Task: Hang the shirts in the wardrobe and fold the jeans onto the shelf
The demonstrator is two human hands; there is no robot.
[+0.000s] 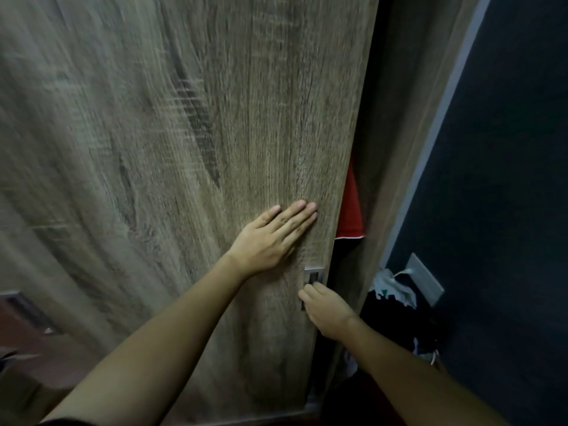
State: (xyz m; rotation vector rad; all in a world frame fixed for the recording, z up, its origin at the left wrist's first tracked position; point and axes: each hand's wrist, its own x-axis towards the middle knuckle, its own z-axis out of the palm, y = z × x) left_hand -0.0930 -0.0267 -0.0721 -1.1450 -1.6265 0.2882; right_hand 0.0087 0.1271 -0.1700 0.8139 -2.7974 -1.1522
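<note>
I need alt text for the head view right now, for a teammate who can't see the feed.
Two bare hands work a wood-grain wardrobe door: the left hand lies flat on the panel, and the right hand has its fingers at the metal recessed handle by the door's edge. Through the narrow dark gap beside it, a red garment shows.

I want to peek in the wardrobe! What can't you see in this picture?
- Wardrobe inside, head view: the wooden door covers nearly all; only a sliver of red garment shows in the dark gap.
- Right hand fingertips: curled at the metal handle, grip hidden.
- Clothes pile at right: too dark and small to identify.
- Door's left side: motion-blurred.
- Left hand: flat on the door; elbow cut off by the bottom edge.
</note>
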